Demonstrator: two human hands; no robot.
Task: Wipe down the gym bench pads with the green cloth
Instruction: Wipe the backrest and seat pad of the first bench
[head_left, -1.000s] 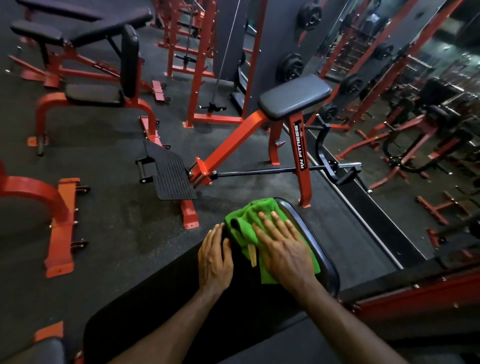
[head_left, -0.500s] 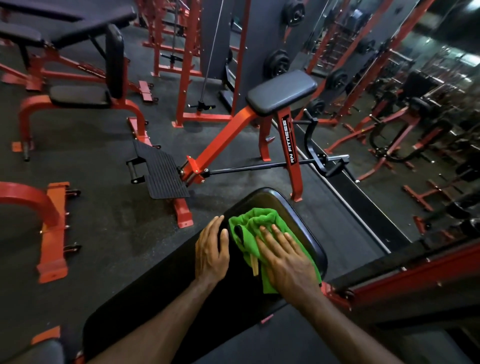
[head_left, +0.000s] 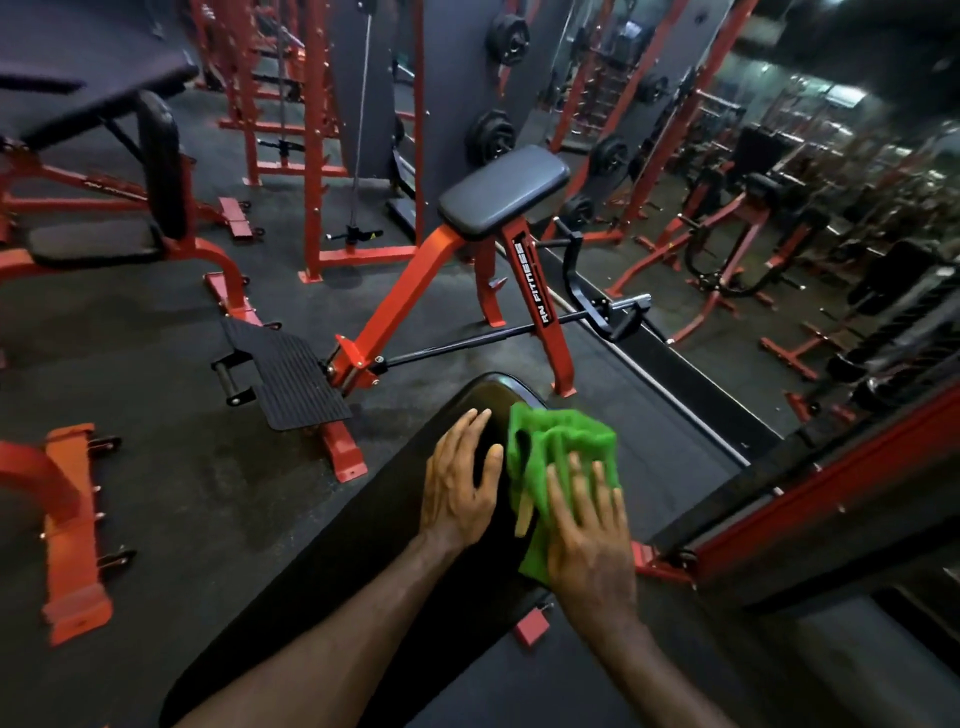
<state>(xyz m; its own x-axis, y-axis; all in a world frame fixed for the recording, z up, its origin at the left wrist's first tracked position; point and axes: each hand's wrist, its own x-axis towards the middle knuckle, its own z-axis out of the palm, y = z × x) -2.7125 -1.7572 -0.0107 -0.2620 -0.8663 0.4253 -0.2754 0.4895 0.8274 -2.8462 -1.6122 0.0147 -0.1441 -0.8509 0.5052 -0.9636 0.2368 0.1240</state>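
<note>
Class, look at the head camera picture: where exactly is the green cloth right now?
The green cloth lies near the far, rounded end of the black bench pad, lower centre-right, pressed under the right hand, just right of the left hand.

Right hand (head_left: 589, 540) and green cloth (head_left: 558, 457) shifted right — over pad edge

Person's own body — two bare forearms, no sleeves in view; left hand (head_left: 460, 488) and right hand (head_left: 589, 525) ungloved — no rings, watch or wristband.
</note>
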